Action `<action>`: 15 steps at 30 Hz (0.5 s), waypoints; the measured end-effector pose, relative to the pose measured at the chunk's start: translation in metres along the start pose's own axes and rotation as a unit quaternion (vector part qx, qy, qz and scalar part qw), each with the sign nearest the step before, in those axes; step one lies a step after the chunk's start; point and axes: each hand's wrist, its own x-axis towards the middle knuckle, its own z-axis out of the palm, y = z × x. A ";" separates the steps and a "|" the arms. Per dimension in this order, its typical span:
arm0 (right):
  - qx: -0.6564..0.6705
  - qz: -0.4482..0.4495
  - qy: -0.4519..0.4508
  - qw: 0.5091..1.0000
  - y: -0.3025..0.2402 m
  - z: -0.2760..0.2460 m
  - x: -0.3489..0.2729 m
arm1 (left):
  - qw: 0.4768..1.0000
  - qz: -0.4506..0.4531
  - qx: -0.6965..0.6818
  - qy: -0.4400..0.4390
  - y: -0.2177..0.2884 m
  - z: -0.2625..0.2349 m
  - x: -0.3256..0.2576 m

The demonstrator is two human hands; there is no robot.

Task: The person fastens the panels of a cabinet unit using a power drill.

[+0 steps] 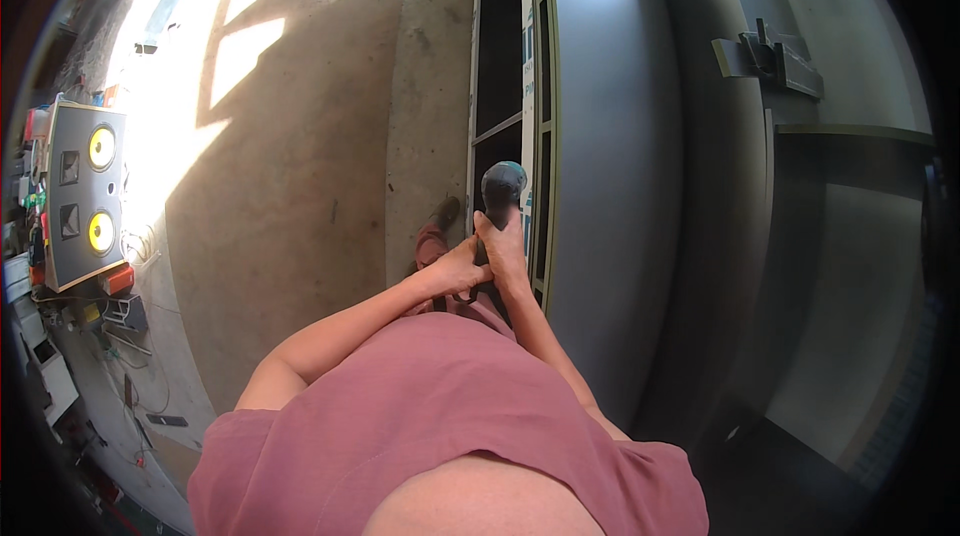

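A dark power tool [503, 183] with a rounded teal-and-black housing stands out in front of my body; its exact kind cannot be made out. Around its grip closes my right hand [507, 248]. My left hand [458, 270] is closed at the lower part of the same tool, next to my right wrist, and a dark strap or loop hangs below it. The tool is beside a long, dark, open-fronted frame [546, 56] with pale printed film along its edge. Its working end is hidden from this angle.
Dark grey panels [615, 136] run along my right, with a bracket-like metal piece [775, 66] farther off. On the left, a loudspeaker [88, 191] with yellow cones stands among cluttered tools and cables. A brown sheet [300, 166] covers part of the concrete floor.
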 end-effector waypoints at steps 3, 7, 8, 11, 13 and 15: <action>-0.055 -0.013 0.009 0.998 -0.018 0.006 0.037 | 0.999 -0.004 -0.034 0.031 0.027 -0.017 0.018; -0.072 -0.021 -0.001 0.997 -0.019 0.011 0.081 | 0.998 -0.019 -0.034 0.045 0.009 -0.037 0.061; -0.070 -0.022 0.002 0.997 -0.014 0.010 0.088 | 0.998 -0.018 -0.032 0.043 0.009 -0.039 0.066; -0.078 0.004 -0.007 0.997 -0.008 0.008 0.100 | 0.999 -0.003 -0.023 0.037 0.010 -0.043 0.071; -0.071 -0.012 -0.004 0.997 -0.008 0.009 0.092 | 0.999 -0.032 -0.018 0.024 0.013 -0.042 0.067; -0.082 0.000 -0.008 0.997 -0.004 0.011 0.089 | 0.999 0.015 0.003 0.042 -0.002 -0.039 0.068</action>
